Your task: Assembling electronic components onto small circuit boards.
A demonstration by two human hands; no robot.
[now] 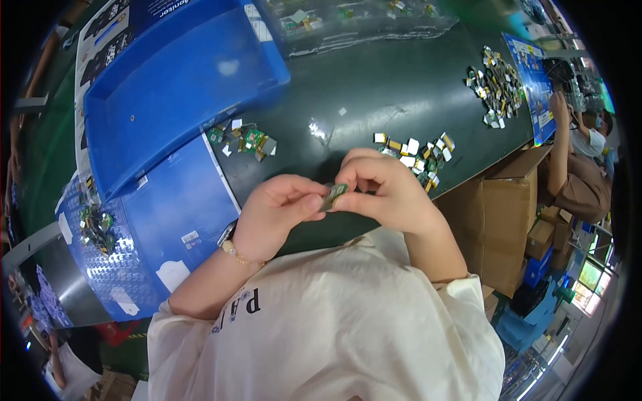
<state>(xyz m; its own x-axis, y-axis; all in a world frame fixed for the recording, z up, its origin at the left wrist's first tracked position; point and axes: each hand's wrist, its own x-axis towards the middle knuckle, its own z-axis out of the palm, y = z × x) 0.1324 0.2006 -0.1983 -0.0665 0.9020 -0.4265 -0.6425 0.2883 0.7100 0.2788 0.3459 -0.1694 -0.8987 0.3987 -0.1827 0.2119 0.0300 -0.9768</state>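
Observation:
Both my hands meet over the near edge of the dark green table (321, 87), pinching one small green circuit board (336, 192) between them. My left hand (284, 204) grips its left end, thumb and fingers pressed together. From the other side, my right hand (381, 187) pinches the board with thumb and forefinger. A loose pile of small boards and white-and-gold pieces (421, 157) lies just beyond my right hand. Beyond my left hand sits a smaller group of green boards (254, 140) with white and grey bits.
A blue plastic tray (180, 80) stands at the far left, on blue printed sheets (177, 207). Bubble wrap (114, 247) with several boards lies left. A larger heap of small parts (498, 87) is far right, near a cardboard box (498, 227). Clear bags (361, 27) lie at the back. Another person (585, 160) works at right.

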